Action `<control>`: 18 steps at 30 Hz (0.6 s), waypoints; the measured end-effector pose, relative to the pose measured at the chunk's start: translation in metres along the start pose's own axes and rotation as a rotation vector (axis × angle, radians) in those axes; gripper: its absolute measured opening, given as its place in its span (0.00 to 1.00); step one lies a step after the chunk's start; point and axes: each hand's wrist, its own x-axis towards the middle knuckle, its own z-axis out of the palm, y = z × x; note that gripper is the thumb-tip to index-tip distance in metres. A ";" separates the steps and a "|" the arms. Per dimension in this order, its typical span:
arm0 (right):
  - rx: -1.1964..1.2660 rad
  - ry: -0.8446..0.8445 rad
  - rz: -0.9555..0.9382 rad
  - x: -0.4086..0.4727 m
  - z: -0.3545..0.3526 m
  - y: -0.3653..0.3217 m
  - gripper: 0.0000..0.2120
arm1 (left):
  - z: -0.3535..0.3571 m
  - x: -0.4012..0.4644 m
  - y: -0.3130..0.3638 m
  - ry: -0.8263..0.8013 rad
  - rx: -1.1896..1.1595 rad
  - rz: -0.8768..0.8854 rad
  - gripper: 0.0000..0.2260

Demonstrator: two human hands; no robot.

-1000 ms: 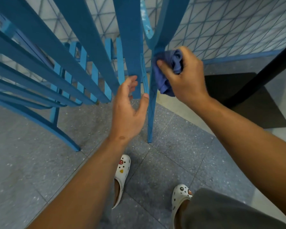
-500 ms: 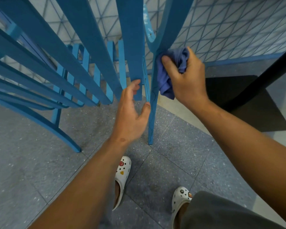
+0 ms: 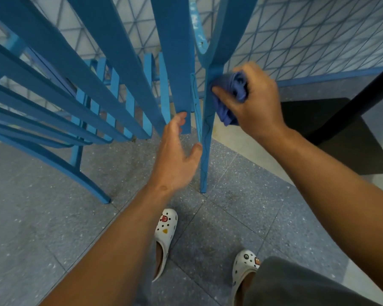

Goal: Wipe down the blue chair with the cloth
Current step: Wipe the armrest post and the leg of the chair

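While cloth [image 3: 229, 96] hides leg [image 3: 206, 151], fingertips vanish.

Blue chair [image 3: 175, 62] top cut off by frame edge, cloth [image 3: 229, 96] mostly buried under right hand [image 3: 254, 102], left hand [image 3: 175, 160] fingertips behind slat.

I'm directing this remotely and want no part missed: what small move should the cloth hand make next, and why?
Probably slide the cloth down the chair leg. The right hand grips it against the leg's upper part, and the length below, down to the floor, is uncovered. The left hand is open by the slat.
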 end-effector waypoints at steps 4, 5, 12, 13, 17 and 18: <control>-0.107 -0.210 0.120 -0.035 0.032 0.030 0.17 | -0.001 -0.001 0.000 -0.021 0.025 -0.035 0.32; -0.109 -0.226 0.145 -0.039 0.038 0.033 0.17 | -0.001 -0.001 0.000 -0.017 0.024 -0.035 0.32; -0.022 -0.034 0.049 -0.011 0.013 0.008 0.18 | -0.005 0.000 -0.002 -0.017 0.057 -0.024 0.31; 0.010 0.026 0.041 -0.006 0.011 0.002 0.19 | -0.006 0.001 -0.003 -0.021 0.069 -0.020 0.31; 0.047 -0.003 0.063 -0.018 0.026 0.014 0.18 | -0.006 0.000 -0.007 -0.037 0.073 -0.036 0.31; 0.026 -0.069 0.103 -0.029 0.036 0.028 0.16 | -0.006 -0.001 -0.008 -0.041 0.074 -0.045 0.31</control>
